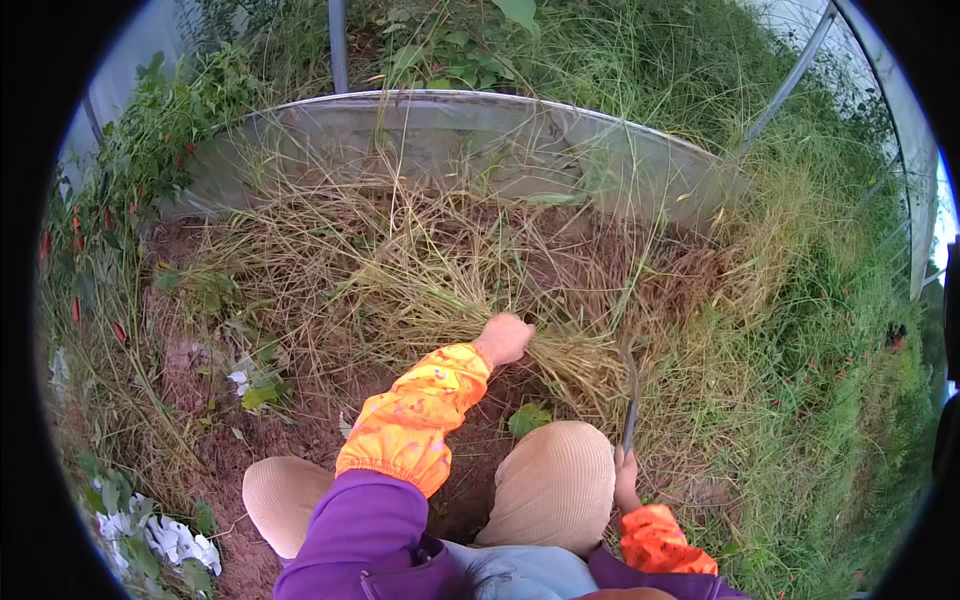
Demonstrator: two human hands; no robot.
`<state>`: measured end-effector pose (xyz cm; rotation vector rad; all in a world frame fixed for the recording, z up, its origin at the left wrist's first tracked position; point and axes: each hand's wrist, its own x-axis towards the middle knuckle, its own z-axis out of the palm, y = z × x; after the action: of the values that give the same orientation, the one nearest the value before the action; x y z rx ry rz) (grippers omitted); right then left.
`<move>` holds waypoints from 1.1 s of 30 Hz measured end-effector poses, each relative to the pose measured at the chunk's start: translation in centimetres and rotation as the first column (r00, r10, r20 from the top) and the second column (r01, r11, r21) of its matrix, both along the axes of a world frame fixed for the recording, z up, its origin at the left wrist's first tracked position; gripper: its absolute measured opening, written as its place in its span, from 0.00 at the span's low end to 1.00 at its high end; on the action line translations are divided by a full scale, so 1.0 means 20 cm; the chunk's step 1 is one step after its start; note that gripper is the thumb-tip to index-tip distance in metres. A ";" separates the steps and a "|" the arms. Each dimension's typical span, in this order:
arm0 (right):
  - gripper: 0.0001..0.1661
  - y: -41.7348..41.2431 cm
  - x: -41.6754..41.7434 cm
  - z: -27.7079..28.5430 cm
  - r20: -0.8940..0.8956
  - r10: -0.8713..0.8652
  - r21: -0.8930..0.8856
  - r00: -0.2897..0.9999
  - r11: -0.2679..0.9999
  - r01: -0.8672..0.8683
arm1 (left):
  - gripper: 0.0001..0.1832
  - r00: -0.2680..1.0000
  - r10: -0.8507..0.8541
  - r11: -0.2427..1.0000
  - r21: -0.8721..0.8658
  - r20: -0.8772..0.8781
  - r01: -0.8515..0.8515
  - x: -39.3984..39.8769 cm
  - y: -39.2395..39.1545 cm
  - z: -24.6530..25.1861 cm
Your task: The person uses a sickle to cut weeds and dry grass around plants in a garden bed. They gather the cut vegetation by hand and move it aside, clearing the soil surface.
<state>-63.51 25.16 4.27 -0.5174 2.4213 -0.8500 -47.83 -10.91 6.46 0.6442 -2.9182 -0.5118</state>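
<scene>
A bunch of long, yellowish grass stalks [577, 360] is gripped in my left hand [505, 339], its ends fanning out to both sides of the fist. To the right, beside my knee, my right hand [625, 474] holds a sickle [631, 412]. The dark metal shaft points away from me, and its blade end reaches the right end of the bunch, partly lost among the stalks. Part of the right hand is hidden behind the knee. Cut-looking dry grass [300, 277] lies over reddish soil in front and to the left.
A low plastic sheet wall [480, 139] curves across the far side. Dense green grass [832, 360] stands to the right. Pepper plants with red fruits [76, 307] grow at the left, above pale leaves [176, 541]. Metal frame poles [339, 45] rise behind the sheet.
</scene>
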 end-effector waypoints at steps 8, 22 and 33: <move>0.17 0.47 -0.03 0.17 0.090 -0.019 -0.044 0.996 0.999 0.023 | 0.07 0.999 -0.014 0.983 -0.181 -0.038 0.007 0.01 0.25 -0.34; 0.22 -1.02 -0.56 0.41 0.488 0.189 -0.367 0.852 0.930 0.003 | 0.46 0.986 -0.131 0.926 -0.341 0.106 0.160 0.13 0.34 0.01; 0.20 -0.29 -0.45 0.32 -0.231 0.347 0.133 0.909 0.937 -0.324 | 0.56 0.950 -0.307 0.884 -0.385 -0.050 0.265 -0.52 0.03 0.29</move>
<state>-72.49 19.43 10.66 -1.0259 2.4741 -0.5480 -58.20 -10.38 12.27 0.1289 -2.8955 -0.0003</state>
